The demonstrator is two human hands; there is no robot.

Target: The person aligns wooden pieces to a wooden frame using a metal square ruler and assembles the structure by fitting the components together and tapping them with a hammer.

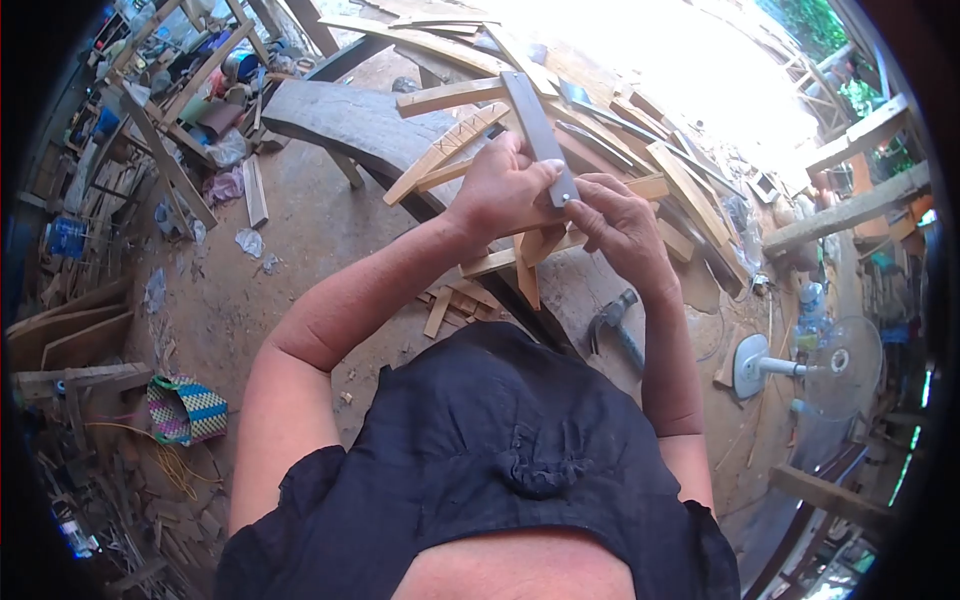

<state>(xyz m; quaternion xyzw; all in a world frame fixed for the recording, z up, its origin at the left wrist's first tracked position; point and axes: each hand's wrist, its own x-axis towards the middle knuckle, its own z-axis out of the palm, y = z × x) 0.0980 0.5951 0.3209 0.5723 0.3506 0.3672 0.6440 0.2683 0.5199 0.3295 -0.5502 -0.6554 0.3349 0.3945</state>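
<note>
A flat dark-grey bar (535,120) with a small hole near its lower end lies across several pale wooden pieces. My left hand (500,185) is closed on it, thumb on its face near the lower end. At that end, my right hand (620,222) pinches with its thumb against the bar's tip; its fingers curl by a wooden strip (648,187) and partly hide what they grip. Left of the hands, a pale wooden piece with dark zigzag pencil marks (450,145) slants down. More wooden strips (515,258) cross beneath my hands.
A thick dark plank bench (340,115) stands behind the hands. A claw hammer (615,325) lies right of my knees. Wooden offcuts (465,300) are on the floor, and long boards (690,190) pile up at right. A white fan (770,365) stands right; a woven basket (188,410) lies left.
</note>
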